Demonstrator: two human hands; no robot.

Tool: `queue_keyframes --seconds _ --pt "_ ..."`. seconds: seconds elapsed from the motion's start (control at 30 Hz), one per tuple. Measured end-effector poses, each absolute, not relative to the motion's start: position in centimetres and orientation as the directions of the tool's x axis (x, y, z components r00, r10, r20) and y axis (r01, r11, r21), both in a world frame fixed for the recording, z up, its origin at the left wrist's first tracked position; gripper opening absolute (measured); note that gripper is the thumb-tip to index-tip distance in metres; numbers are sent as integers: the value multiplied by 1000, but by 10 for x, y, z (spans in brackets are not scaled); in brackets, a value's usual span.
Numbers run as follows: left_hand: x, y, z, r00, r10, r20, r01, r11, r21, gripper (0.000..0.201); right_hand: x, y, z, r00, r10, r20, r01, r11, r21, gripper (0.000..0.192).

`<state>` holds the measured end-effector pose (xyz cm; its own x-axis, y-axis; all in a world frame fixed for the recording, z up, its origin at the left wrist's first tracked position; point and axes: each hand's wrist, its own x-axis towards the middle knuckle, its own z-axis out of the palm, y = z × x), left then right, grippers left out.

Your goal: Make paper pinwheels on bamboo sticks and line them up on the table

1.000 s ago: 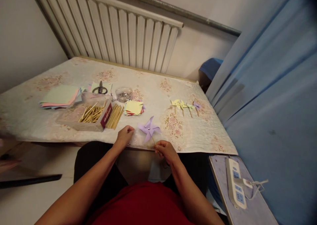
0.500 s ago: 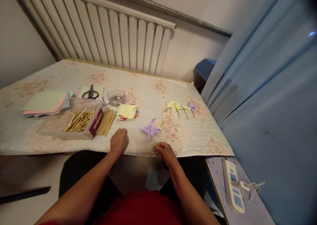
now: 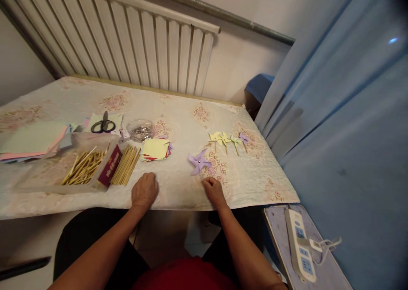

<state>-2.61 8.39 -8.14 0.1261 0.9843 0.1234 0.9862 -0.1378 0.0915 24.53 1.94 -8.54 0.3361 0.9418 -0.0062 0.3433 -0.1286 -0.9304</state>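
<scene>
Pinched in my right hand (image 3: 214, 192) is the stick of a purple paper pinwheel (image 3: 199, 162), its blades just above the tablecloth and a small metal pin at its centre. My left hand (image 3: 145, 190) rests on the cloth with the fingers curled under, so what they may hold is hidden. Beyond that hand lie a stack of small coloured paper squares (image 3: 155, 149) and a row of wooden sticks (image 3: 126, 165). Several finished-looking pinwheels, among them a yellow pinwheel (image 3: 216, 137) and a smaller purple pinwheel (image 3: 244, 137), lie to the right.
A clear plastic box (image 3: 41, 186) of sticks stands at the left, near large paper sheets (image 3: 32, 139). Black-handled scissors (image 3: 103, 125) lie behind it, beside a clear dish (image 3: 140, 131) of small metal pieces. A power strip (image 3: 299, 245) sits at the lower right.
My right hand has moved the purple pinwheel slightly forward and right, farther over the table. My left hand stays curled on the cloth. The view has shifted a little.
</scene>
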Motion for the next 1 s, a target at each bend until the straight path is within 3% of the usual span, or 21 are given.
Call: queue_keyframes --seconds 0.2,1.0 --pt "-27 85 -84 129 982 137 986 -142 86 25 244 22 -95 339 939 50 407 -99 -908 18" --pt "-29 84 -87 138 976 168 981 -158 111 25 242 22 -96 357 932 69 392 -82 -916 19"
